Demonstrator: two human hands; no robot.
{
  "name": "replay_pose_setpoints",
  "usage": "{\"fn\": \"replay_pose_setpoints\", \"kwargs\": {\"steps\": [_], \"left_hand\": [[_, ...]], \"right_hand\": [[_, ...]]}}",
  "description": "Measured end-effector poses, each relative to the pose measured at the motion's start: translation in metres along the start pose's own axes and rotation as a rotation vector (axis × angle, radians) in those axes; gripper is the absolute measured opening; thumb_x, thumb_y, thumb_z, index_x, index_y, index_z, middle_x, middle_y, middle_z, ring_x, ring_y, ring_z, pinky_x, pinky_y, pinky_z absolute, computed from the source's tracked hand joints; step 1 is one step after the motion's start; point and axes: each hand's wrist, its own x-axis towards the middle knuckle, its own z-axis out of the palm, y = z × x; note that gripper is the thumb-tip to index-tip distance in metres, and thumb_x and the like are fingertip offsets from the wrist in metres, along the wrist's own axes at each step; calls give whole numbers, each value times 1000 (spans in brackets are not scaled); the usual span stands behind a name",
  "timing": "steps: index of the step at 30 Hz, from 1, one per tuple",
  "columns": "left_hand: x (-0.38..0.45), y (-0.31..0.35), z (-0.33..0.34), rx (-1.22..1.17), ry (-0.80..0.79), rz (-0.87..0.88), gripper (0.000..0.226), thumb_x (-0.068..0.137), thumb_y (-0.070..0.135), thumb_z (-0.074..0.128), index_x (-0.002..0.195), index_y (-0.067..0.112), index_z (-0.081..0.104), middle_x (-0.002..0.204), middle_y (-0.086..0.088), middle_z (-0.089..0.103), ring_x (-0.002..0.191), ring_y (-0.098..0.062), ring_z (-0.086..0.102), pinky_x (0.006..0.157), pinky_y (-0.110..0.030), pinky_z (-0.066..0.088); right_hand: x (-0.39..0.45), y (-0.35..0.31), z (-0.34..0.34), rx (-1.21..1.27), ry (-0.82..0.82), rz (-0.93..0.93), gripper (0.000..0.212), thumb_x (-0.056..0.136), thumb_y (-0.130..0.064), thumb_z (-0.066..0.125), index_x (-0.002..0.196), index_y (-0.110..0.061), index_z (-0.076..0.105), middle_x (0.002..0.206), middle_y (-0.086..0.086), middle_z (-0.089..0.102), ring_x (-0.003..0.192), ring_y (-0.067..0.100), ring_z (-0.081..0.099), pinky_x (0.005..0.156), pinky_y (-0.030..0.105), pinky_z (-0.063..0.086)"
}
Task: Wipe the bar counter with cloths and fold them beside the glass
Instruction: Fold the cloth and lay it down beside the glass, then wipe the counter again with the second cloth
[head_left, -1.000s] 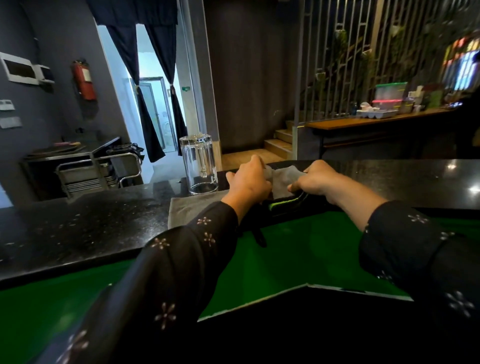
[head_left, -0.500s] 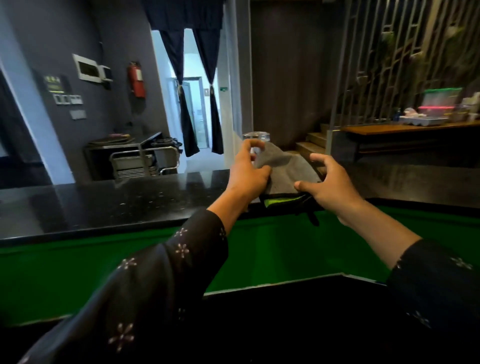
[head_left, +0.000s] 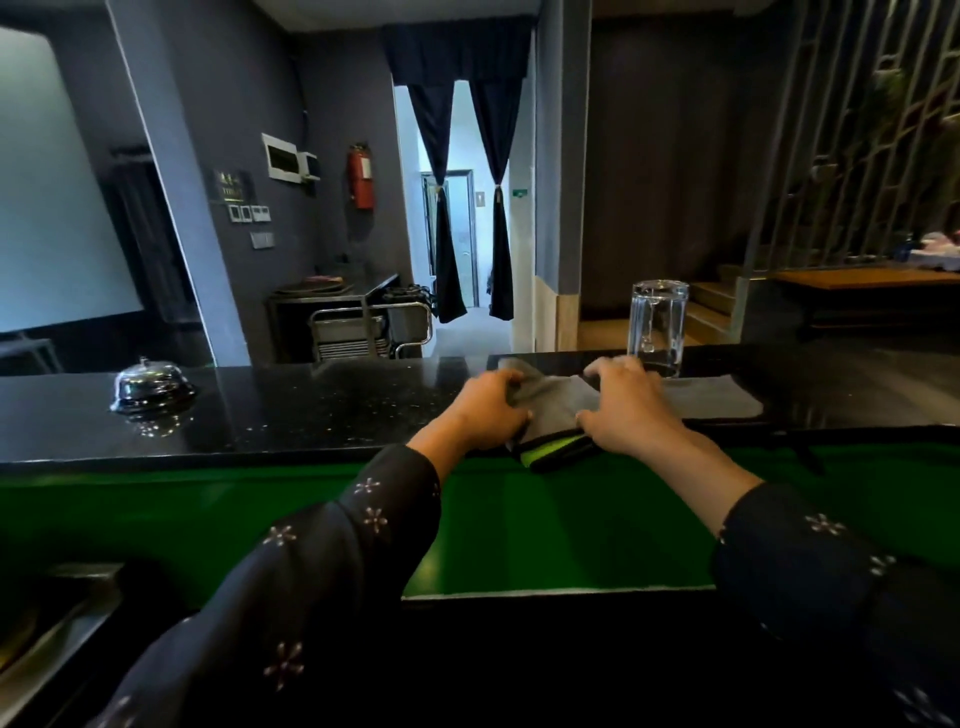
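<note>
A grey cloth with a bright green and black edge lies on the black bar counter, its hem hanging over the near edge. My left hand grips the cloth's left side with curled fingers. On the cloth's right side rests my right hand, fingers bent over it, thumb at the hem. A second grey cloth lies flat to the right, partly under my right hand. An upturned clear glass mug stands just behind the cloths.
A silver service bell sits on the counter at the left. Below the counter runs a green panel, with a metal sink edge at lower left. Beyond the bar are a steel trolley and stairs.
The grey cloth was lifted off the counter half a second ago and now lies down on it under both hands. The view has swung left, bringing the bell into sight.
</note>
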Motion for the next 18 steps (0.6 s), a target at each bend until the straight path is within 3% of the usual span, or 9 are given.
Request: {"fn": "replay_pose_setpoints", "kwargs": {"steps": [2, 4, 6, 9, 12, 14, 18], "left_hand": [[1, -10, -1, 90, -73, 46, 56, 91, 23, 56, 142, 16, 35, 135, -13, 52, 119, -28, 53, 95, -29, 41], [2, -21, -4, 29, -54, 43, 61, 94, 31, 51, 147, 16, 25, 130, -15, 56, 113, -28, 58, 91, -28, 43], [8, -36, -10, 53, 4, 13, 61, 96, 39, 43, 147, 14, 22, 131, -18, 56, 114, -30, 58, 96, -35, 44], [19, -69, -30, 357, 47, -37, 57, 95, 47, 37, 140, 13, 36, 140, -15, 48, 128, -32, 47, 109, -49, 32], [24, -102, -46, 477, -26, -95, 67, 92, 57, 32, 145, 15, 29, 153, -12, 30, 142, -27, 26, 116, -50, 13], [27, -117, -47, 482, -96, -137, 74, 90, 63, 27, 148, 17, 23, 158, -9, 18, 146, -23, 13, 117, -48, 4], [30, -129, -40, 452, -124, -147, 75, 90, 64, 22, 149, 18, 17, 159, -8, 11, 147, -21, 7, 117, -44, 2]], "right_hand": [[-2, -10, 7, -118, 56, -147, 50, 88, -29, 60, 135, -22, 44, 147, 6, 33, 138, 27, 27, 111, 43, 27], [1, -21, 14, -105, 53, -270, 45, 89, -34, 56, 132, -23, 47, 146, 3, 37, 139, 23, 28, 114, 44, 20], [9, -31, 22, -109, 28, -296, 44, 91, -39, 52, 132, -23, 47, 144, 2, 41, 137, 21, 32, 114, 45, 18], [26, -39, 40, -147, -149, -222, 57, 93, -52, 38, 144, -27, 33, 157, 4, 25, 145, 26, 16, 115, 52, 9], [39, -38, 59, -253, -415, -148, 63, 90, -66, 18, 148, -43, 12, 161, -4, 4, 148, 26, 0, 113, 59, -2], [50, -31, 61, -259, -469, -121, 62, 88, -70, 12, 145, -49, 7, 161, -9, -1, 148, 24, -4, 112, 60, -6], [83, -15, 59, -248, -472, 27, 60, 86, -72, 6, 144, -53, 6, 160, -8, -6, 146, 30, -10, 108, 64, -12]]}}
